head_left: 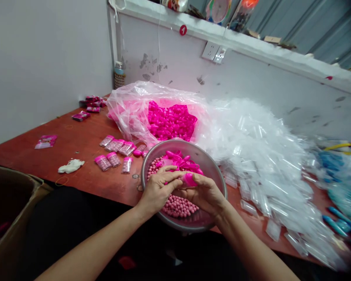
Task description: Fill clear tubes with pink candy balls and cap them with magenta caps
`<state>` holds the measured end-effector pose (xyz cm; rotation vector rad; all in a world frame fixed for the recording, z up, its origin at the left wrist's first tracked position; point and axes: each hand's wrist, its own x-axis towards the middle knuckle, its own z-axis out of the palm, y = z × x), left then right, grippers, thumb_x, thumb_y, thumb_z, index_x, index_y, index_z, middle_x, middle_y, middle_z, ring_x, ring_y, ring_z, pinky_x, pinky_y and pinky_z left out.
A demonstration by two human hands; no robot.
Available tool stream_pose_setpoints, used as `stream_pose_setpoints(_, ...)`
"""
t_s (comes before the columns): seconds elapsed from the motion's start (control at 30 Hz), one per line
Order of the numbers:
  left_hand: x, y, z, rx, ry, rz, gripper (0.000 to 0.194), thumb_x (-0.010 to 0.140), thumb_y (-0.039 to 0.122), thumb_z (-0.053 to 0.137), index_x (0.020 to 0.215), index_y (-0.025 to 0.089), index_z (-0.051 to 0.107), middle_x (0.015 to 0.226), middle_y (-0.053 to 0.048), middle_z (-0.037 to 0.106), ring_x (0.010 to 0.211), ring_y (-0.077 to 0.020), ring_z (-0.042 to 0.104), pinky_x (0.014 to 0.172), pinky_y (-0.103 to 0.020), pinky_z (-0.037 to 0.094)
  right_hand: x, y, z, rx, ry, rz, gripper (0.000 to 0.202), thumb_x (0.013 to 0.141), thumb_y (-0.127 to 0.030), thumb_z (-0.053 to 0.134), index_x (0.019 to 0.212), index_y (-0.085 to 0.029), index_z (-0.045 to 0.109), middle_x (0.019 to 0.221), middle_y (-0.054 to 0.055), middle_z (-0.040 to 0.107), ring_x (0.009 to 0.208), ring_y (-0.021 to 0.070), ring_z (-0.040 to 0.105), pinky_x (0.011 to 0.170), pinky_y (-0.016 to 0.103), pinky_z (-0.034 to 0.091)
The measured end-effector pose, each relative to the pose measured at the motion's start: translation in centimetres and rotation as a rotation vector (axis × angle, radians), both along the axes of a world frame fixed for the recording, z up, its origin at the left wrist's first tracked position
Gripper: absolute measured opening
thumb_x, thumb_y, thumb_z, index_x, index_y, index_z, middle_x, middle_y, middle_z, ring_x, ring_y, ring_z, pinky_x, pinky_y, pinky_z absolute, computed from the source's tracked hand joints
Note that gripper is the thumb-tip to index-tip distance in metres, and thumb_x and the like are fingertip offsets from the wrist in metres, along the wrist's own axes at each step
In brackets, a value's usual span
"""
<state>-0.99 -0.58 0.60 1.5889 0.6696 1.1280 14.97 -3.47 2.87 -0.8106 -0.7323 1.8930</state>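
Above a metal bowl (219,175), my two hands meet around a small bottle with a bright pink cap (188,179). My right hand (207,194) is closed, its thumb and fingers on the cap. The fingers of my left hand (158,191) are closed at the bottle's other end. Most of the bottle's body is hidden by the fingers. Beneath them, the bowl holds pink beads (178,207) and a heap of loose pink caps (178,159).
Filled bead bottles (114,145) stand and lie left of the bowl. Behind is a plastic bag (128,105) of pink caps (171,119). Clear empty bottles (251,148) are piled at right. A cardboard box (14,187) is at lower left, near white cloth (71,166).
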Motion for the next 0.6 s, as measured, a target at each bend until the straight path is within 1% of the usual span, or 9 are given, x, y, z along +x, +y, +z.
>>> stream_pose_setpoints(0.1, 0.2, 0.0, -0.2, 0.01, 0.031, 0.028, 0.026, 0.081, 0.019, 0.056, 0.104, 0.025, 0.067, 0.106, -0.003, 0.067, 0.112, -0.0183, 0.05, 0.101, -0.034, 0.035, -0.6, 0.2, 0.0, -0.021, 0.001, -0.068, 0.025, 0.07, -0.028, 0.064, 0.09, -0.013, 0.065, 0.078, 0.005, 0.069, 0.086, 0.0199, 0.062, 0.089, 0.043, 0.045)
stream_pose_setpoints(0.17, 0.2, 0.1, -0.2, -0.016, 0.049, 0.06, 0.024, 0.08, 0.022, 0.056, 0.101, 0.022, 0.068, 0.108, -0.004, 0.066, 0.113, -0.0194, 0.05, 0.101, -0.035, 0.036, -1.1, 0.1, 0.2, -0.036, -0.012, -0.07, 0.026, 0.074, -0.033, 0.062, 0.092, -0.013, 0.064, 0.077, 0.005, 0.068, 0.085, 0.0194, 0.062, 0.087, 0.042, 0.047)
stream_pose_setpoints(0.27, -0.4, 1.0, 0.7, -0.086, 0.065, 0.133, 0.027, 0.077, 0.029, 0.059, 0.1, 0.017, 0.068, 0.11, -0.006, 0.066, 0.109, -0.022, 0.055, 0.099, -0.037, 0.039, -1.2, -0.3, 0.5, 0.017, -0.05, -0.048, 0.039, 0.074, -0.045, 0.063, 0.101, -0.017, 0.06, 0.092, 0.007, 0.066, 0.09, 0.02, 0.061, 0.08, 0.042, 0.051)
stream_pose_setpoints(0.33, -1.3, 2.7, 1.8, -0.128, 0.092, 0.236, 0.034, 0.076, 0.033, 0.06, 0.104, 0.015, 0.065, 0.109, -0.006, 0.066, 0.104, -0.0227, 0.059, 0.096, -0.038, 0.043, -0.2, -0.6, 0.8, 0.119, -0.112, -0.119, 0.045, 0.072, -0.049, 0.064, 0.105, -0.019, 0.058, 0.105, 0.009, 0.062, 0.094, 0.0205, 0.059, 0.075, 0.038, 0.053)
stream_pose_setpoints(0.4, -2.6, 5.0, 2.9, -0.097, 0.142, 0.425, 0.037, 0.077, 0.033, 0.059, 0.11, 0.014, 0.062, 0.112, -0.005, 0.065, 0.106, -0.0216, 0.058, 0.098, -0.038, 0.041, 2.1, -1.1, 0.8, 0.226, -0.243, -0.272, 0.042, 0.074, -0.048, 0.062, 0.104, -0.019, 0.058, 0.109, 0.009, 0.06, 0.093, 0.0196, 0.06, 0.072, 0.034, 0.054)
stream_pose_setpoints(0.47, -3.7, 7.3, 3.6, 0.014, 0.182, 0.621, 0.041, 0.077, 0.033, 0.061, 0.115, 0.017, 0.058, 0.117, -0.003, 0.062, 0.11, -0.0201, 0.055, 0.101, -0.039, 0.038, 5.9, -2.0, 0.6, 0.297, -0.501, -0.453, 0.037, 0.078, -0.045, 0.058, 0.103, -0.019, 0.058, 0.106, 0.009, 0.061, 0.088, 0.0178, 0.061, 0.07, 0.031, 0.053)
stream_pose_setpoints(0.53, -4.5, 8.5, 3.7, 0.083, 0.198, 0.688, 0.044, 0.076, 0.032, 0.062, 0.118, 0.02, 0.055, 0.12, -0.002, 0.06, 0.111, -0.0195, 0.055, 0.1, -0.039, 0.039, 10.7, -3.2, -0.2, 0.302, -0.972, -0.592, 0.034, 0.084, -0.042, 0.049, 0.108, -0.019, 0.055, 0.107, 0.008, 0.061, 0.086, 0.0168, 0.062, 0.071, 0.031, 0.052)
stream_pose_setpoints(0.57, -4.7, 8.6, 3.5, 0.104, 0.214, 0.688, 0.044, 0.076, 0.031, 0.062, 0.118, 0.021, 0.055, 0.12, -0.001, 0.06, 0.111, -0.0193, 0.055, 0.1, -0.039, 0.04, 13.1, -3.9, -0.8, 0.258, -1.329, -0.593, 0.033, 0.087, -0.038, 0.043, 0.111, -0.018, 0.054, 0.107, 0.008, 0.061, 0.089, 0.0167, 0.061, 0.073, 0.03, 0.051)
stream_pose_setpoints(0.6, -4.6, 8.4, 3.3, 0.115, 0.236, 0.664, 0.043, 0.077, 0.031, 0.062, 0.118, 0.021, 0.055, 0.119, -0.001, 0.06, 0.111, -0.0192, 0.055, 0.099, -0.038, 0.04, 15.4, -4.6, -1.5, 0.18, -1.703, -0.486, 0.032, 0.089, -0.035, 0.038, 0.113, -0.02, 0.054, 0.107, 0.007, 0.062, 0.092, 0.0163, 0.06, 0.075, 0.029, 0.05)
